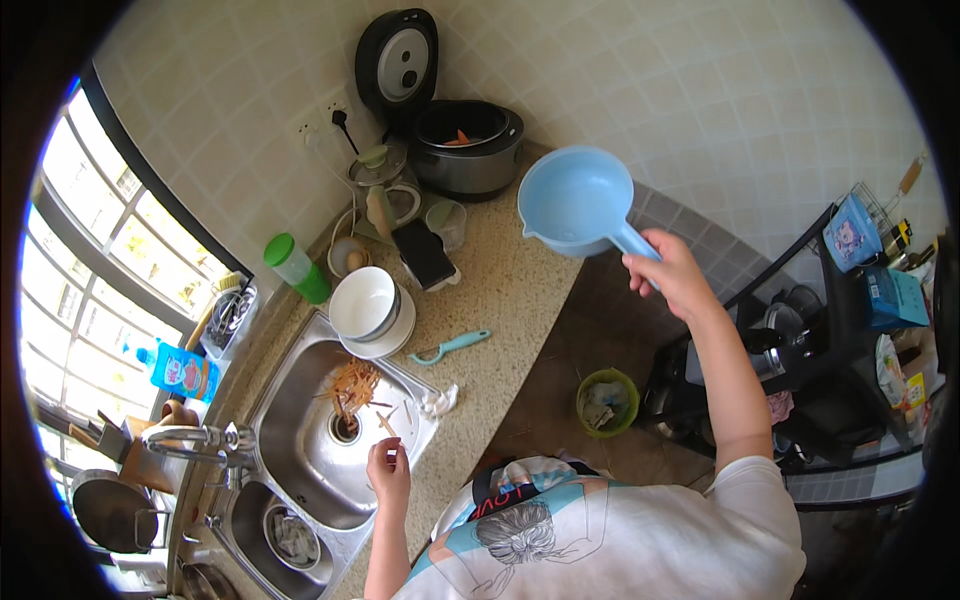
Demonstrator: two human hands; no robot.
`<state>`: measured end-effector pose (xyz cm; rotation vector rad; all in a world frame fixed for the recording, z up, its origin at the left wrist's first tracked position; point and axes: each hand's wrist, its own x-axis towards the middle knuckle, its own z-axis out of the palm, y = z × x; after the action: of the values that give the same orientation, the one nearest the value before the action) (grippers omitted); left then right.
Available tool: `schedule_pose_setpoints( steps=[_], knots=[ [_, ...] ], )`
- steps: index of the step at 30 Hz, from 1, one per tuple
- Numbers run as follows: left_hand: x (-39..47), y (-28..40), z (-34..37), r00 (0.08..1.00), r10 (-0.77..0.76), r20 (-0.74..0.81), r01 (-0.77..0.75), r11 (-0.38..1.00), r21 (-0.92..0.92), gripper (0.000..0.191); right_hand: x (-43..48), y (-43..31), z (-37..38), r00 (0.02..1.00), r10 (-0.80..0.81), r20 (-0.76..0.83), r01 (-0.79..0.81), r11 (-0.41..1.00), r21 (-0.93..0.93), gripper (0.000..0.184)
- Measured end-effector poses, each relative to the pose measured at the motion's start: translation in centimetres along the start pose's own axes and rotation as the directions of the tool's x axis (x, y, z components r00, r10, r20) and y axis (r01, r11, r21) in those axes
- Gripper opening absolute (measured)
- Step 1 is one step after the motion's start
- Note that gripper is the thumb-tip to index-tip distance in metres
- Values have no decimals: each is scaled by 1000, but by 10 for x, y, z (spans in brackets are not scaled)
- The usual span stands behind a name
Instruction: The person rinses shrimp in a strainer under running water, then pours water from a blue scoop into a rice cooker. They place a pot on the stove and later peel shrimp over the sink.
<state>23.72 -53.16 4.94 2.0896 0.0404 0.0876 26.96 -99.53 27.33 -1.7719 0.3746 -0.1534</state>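
My right hand [667,274] grips the handle of a light blue plastic dipper [577,199], held up beyond the counter's edge; its bowl looks empty. Over the right side of the large steel sink basin [300,457], my left hand [389,466] pinches a thin strip of peel [387,424]. Orange peelings [352,386] lie in the basin beside the drain. On the counter [480,375] rest a light blue peeler [451,346], a stack of white bowls [364,304] and a crumpled white tissue [439,401]. Orange pieces [459,138] show in the open rice cooker [469,161].
A chrome faucet [199,439] reaches over the sink. Along the wall stand a green-lidded container [296,266], a glass kettle [382,176] and a phone [424,253]. A lime-green bin [607,403] is on the floor. A black rack [817,360] with pots stands at right.
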Motion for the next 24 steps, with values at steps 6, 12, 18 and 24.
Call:
schedule_pose_setpoints(
  steps=[6, 12, 18, 24],
  knots=[
    [18, -1, 21, 1000, 20, 17, -20, 999, -29, 12, 121, -41, 3, 994, -102, -48, 101, 994, -32, 18],
    [9, -6, 30, 978, -188, -92, 190, 982, 11, 12, 245, -60, 32, 961, -263, -90, 236, 943, -233, 23],
    [9, 4, 53, 908, -298, -296, 325, 945, 45, 10, 354, -25, 54, 795, -605, 52, 483, 578, -658, 31],
    [38, 52, 107, 883, -368, -292, 402, 913, 65, 10, 416, 4, 49, 698, -683, 215, 623, 432, -653, 30]
  ],
)
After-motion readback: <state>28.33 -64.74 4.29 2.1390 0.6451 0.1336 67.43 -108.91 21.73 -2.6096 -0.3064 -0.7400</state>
